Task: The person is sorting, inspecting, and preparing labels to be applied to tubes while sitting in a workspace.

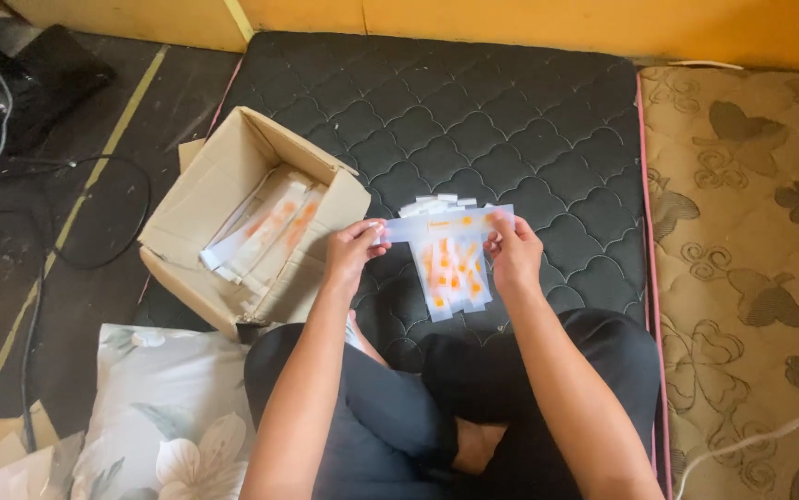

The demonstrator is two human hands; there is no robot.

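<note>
Clear packets [450, 268] with orange marks, pinched by left hand [355, 252] and right hand [513, 252], could slip onto the mattress [474, 111] if either grip loosens.

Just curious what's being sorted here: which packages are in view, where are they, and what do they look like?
Clear flat packet: held crosswise by both hands, orange marks.
Pile of packets: on the black mattress beneath, white and orange.
Cardboard box: left of the hands, open, brown, with similar packets inside.

Black quilted mattress [474, 120]; white-orange packets [450, 268]; brown box [224, 185]; floral pillow [168, 417].
</note>
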